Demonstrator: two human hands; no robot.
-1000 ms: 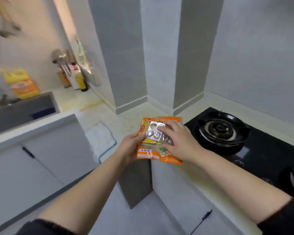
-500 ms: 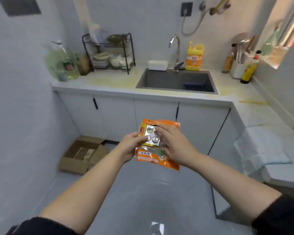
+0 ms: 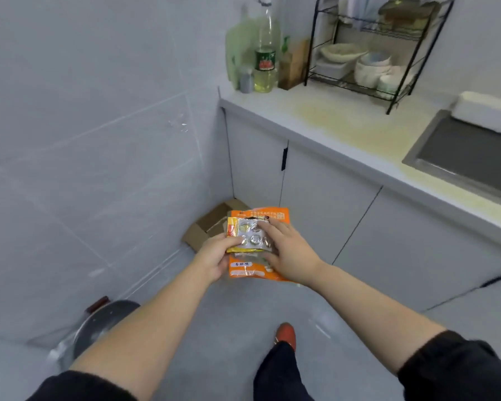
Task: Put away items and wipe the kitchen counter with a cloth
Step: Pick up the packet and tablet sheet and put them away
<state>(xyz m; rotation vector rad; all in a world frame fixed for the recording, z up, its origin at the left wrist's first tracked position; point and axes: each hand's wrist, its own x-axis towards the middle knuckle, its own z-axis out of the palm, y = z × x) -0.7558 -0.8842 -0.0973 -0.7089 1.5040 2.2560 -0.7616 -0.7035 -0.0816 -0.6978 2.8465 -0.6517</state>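
Observation:
I hold a stack of orange food packets (image 3: 250, 269) out in front of me, over the floor. A smaller yellow packet with a clear window (image 3: 245, 234) lies on top of the stack. My left hand (image 3: 214, 257) grips the stack's left edge, thumb on top. My right hand (image 3: 287, 253) holds the right side, fingers spread over the top packet. The white counter (image 3: 315, 117) runs along the upper right and shows a yellowish stain (image 3: 330, 117). No cloth is in view.
An open cardboard box (image 3: 206, 227) sits on the floor in the corner behind the packets. Bottles (image 3: 265, 53) and a black dish rack (image 3: 379, 50) with bowls stand on the counter. A sink (image 3: 469, 151) is at right, a dark round pan (image 3: 99, 325) at lower left.
My view has swung left from the stove, past the sink, to the floor corner. The packets stay in both hands with the same grip, and the cardboard box now lies just behind them.

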